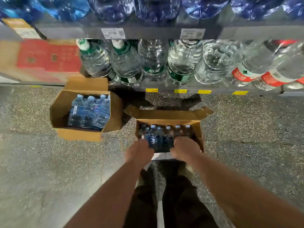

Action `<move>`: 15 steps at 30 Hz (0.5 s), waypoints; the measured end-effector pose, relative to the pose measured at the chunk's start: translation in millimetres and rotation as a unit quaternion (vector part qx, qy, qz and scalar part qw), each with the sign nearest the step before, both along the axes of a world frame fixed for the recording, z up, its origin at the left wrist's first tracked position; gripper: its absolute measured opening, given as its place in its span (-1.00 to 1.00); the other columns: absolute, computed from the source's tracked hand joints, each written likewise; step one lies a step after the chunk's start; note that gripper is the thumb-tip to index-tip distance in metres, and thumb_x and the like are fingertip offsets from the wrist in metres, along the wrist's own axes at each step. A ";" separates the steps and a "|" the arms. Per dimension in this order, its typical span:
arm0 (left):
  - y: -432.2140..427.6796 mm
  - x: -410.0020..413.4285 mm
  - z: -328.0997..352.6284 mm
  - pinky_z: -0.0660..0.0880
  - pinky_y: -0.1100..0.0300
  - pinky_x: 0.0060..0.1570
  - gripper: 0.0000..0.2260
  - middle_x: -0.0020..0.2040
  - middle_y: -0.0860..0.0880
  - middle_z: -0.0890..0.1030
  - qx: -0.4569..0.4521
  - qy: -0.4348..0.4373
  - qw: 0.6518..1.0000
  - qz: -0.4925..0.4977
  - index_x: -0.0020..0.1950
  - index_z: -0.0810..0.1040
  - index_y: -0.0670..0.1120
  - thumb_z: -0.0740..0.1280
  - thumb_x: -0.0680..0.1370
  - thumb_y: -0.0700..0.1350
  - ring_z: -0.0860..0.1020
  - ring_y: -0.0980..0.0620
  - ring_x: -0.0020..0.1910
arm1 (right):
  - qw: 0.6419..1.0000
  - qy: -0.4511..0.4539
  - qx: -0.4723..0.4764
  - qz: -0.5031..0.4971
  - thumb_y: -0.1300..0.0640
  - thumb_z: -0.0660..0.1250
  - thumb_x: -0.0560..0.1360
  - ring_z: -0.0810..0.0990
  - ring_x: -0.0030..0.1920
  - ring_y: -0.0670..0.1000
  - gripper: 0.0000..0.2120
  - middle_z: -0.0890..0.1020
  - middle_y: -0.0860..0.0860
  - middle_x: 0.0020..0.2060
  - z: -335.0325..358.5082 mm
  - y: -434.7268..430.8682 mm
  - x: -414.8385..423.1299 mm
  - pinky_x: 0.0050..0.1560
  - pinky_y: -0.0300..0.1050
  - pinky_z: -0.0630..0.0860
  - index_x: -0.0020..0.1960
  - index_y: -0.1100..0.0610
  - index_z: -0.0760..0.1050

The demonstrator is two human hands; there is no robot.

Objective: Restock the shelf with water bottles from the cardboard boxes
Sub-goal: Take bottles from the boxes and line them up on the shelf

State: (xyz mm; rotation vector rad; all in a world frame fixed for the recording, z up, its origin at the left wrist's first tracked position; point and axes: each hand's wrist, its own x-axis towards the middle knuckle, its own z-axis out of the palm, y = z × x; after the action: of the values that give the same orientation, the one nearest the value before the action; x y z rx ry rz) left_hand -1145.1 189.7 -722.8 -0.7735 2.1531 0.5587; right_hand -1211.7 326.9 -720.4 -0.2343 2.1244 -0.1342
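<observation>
An open cardboard box (169, 116) of small blue-labelled water bottles (162, 136) stands on the floor right in front of me. My left hand (139, 151) and my right hand (185, 149) both reach into its near side, fingers curled around the bottles there; the fingertips are hidden and blurred. A second open cardboard box (79, 134) with a shrink-wrapped bottle pack (89, 112) sits to the left. The bottom shelf (189, 91) behind them holds big water jugs (182, 63).
A red-and-brown carton (44, 58) fills the shelf's left end. The upper shelf carries blue jugs (158, 9) and price tags (113, 33). Speckled floor (246, 129) lies open on both sides. My legs and shoes (185, 170) are just behind the near box.
</observation>
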 end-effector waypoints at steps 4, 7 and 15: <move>2.2 1.2 -82.3 0.48 0.07 0.05 -0.76 0.11 -0.15 0.59 0.031 0.000 0.995 0.096 0.16 0.52 -0.13 0.19 0.57 -0.10 0.55 -0.16 0.10 | 0.998 -0.046 -0.003 -0.050 0.08 0.24 0.49 0.60 -0.01 0.16 -0.80 0.62 0.11 -0.06 -83.3 -8.0 2.4 -0.12 -0.09 0.46 0.00 0.17 0.54; -4.8 1.6 -150.9 0.52 -0.01 0.08 -0.77 0.11 -0.21 0.60 0.039 -0.009 0.985 0.170 0.16 0.54 -0.14 0.20 0.55 -0.16 0.56 -0.21 0.09 | 0.994 -0.060 -0.019 -0.084 0.08 0.26 0.49 0.59 0.02 0.16 -0.83 0.61 0.12 -0.04 -154.4 -19.5 9.8 -0.12 -0.11 0.44 -0.04 0.18 0.52; -16.2 4.9 -308.7 0.26 0.01 0.31 -0.61 0.40 -0.24 0.35 0.054 -0.048 0.968 0.242 0.45 0.26 -0.25 0.11 0.62 -0.21 0.31 -0.23 0.38 | 0.978 -0.074 -0.051 -0.187 0.08 0.37 0.51 0.51 0.22 0.18 -0.60 0.55 0.20 0.22 -302.4 -49.8 27.5 0.13 -0.08 0.42 0.28 0.22 0.48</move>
State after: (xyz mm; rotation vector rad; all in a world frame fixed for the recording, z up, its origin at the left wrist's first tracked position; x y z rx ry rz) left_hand -1140.2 173.5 -1031.5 -1.2490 1.8257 0.8591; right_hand -1184.3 277.1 -1022.7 0.1172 1.9947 -0.4683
